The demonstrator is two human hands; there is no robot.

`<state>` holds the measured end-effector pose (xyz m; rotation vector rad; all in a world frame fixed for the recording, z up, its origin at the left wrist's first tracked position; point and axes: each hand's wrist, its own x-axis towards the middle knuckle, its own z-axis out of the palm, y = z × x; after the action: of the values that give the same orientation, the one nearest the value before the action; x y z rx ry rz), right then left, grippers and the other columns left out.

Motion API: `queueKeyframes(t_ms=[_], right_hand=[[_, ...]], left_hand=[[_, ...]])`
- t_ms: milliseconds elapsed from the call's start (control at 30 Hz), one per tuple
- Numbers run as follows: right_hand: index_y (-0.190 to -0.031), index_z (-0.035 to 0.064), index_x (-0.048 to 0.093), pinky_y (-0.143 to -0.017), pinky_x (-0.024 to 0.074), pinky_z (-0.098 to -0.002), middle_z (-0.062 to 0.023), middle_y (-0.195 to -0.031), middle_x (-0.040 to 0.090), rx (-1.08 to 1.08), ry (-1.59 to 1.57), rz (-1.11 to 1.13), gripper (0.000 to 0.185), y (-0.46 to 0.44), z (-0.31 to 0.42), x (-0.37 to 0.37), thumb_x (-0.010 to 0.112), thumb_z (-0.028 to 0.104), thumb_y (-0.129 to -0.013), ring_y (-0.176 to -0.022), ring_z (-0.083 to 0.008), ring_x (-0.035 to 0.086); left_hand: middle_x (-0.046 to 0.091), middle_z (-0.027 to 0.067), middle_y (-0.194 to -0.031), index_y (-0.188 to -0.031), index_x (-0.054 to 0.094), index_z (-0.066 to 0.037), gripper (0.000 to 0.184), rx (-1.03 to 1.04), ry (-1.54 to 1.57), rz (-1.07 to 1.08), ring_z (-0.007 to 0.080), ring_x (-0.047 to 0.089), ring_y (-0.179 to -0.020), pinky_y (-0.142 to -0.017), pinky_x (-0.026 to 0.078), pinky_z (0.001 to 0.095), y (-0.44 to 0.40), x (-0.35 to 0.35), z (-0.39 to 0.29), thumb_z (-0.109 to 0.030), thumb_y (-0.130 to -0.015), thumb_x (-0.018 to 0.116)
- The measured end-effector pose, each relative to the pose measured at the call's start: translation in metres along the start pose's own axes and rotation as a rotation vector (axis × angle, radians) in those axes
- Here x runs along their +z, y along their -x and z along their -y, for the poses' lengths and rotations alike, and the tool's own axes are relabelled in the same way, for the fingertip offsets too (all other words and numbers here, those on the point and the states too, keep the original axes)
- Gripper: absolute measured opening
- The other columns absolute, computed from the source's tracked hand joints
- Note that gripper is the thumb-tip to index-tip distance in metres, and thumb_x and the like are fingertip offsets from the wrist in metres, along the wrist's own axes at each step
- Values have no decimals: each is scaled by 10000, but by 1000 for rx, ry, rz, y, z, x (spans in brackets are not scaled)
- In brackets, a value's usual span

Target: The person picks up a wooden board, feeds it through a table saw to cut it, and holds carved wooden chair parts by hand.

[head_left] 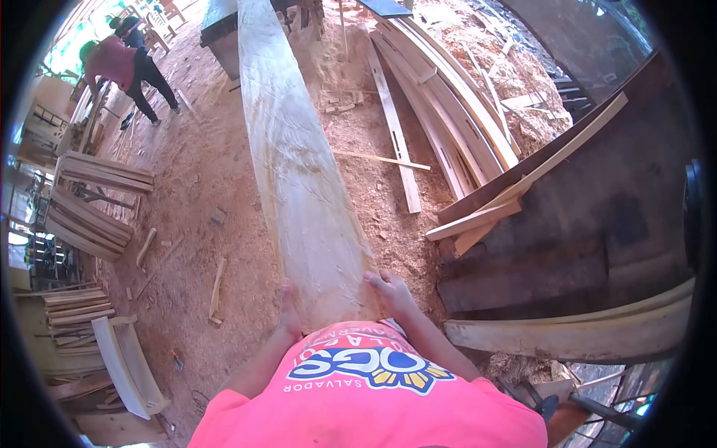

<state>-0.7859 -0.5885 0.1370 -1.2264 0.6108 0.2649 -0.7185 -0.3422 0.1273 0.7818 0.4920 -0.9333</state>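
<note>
A long, wide wooden plank (299,157) stretches away from my waist, its near end against my pink shirt (358,396). My left hand (289,310) grips the plank's left edge near that end. On the opposite edge, my right hand (390,290) is closed around the wood, thumb on top. Fingers of both hands are partly hidden beneath the board. The plank's far end reaches a dark machine table (219,33) at the top of the view.
Long boards (448,104) are stacked at the right, beside a dark panel (567,224) with loose strips on it. Sawdust and offcuts cover the ground (194,194). Curved wooden pieces (89,216) stand at the left. A person (119,67) bends over at the upper left.
</note>
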Motion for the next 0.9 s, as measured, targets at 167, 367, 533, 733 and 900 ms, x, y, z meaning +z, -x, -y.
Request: queueKeyframes(t_ms=[167, 367, 533, 733, 900], right_hand=[[-1174, -67, 646, -754, 522, -298, -78, -985, 691, -27, 86, -24, 494, -17, 10, -1, 687, 372, -951, -842, -125, 635], [-1145, -64, 661, -747, 524, -301, -76, -957, 694, -11, 111, -26, 479, -39, 18, -1, 678, 375, -954, -837, -123, 636], [-1167, -66, 656, -760, 525, -296, -77, -966, 697, -26, 71, -7, 499, -59, 42, 6, 668, 386, -958, -850, -122, 641], [-1179, -59, 660, -774, 527, -307, -91, -983, 706, -25, 140, -13, 529, -91, 48, 6, 660, 421, -957, -868, -136, 648], [-1167, -59, 668, -793, 525, -323, -112, -1001, 714, 16, 214, -26, 582, -119, 54, 5, 662, 476, -939, -882, -155, 653]], left_hand=[[504, 191, -1469, -1525, 392, -80, 1040, -65, 55, 91, 387, 519, -1307, -1103, 431, 515, -9, 15, -14, -862, -841, 398], [497, 196, -1476, -1527, 388, -76, 1041, -23, -18, -32, 389, 510, -1317, -1111, 422, 519, -28, 10, -31, -861, -843, 391], [490, 200, -1481, -1528, 385, -73, 1042, -10, -66, -107, 390, 502, -1324, -1118, 414, 522, -43, 18, -54, -860, -844, 384], [483, 204, -1487, -1530, 381, -69, 1043, -42, -93, -126, 392, 492, -1333, -1126, 405, 526, -59, 36, -80, -858, -846, 377], [432, 209, -1526, -1540, 351, -43, 1114, -45, -122, -45, 401, 441, -1375, -1157, 361, 533, -69, 60, -102, -887, -812, 369]])
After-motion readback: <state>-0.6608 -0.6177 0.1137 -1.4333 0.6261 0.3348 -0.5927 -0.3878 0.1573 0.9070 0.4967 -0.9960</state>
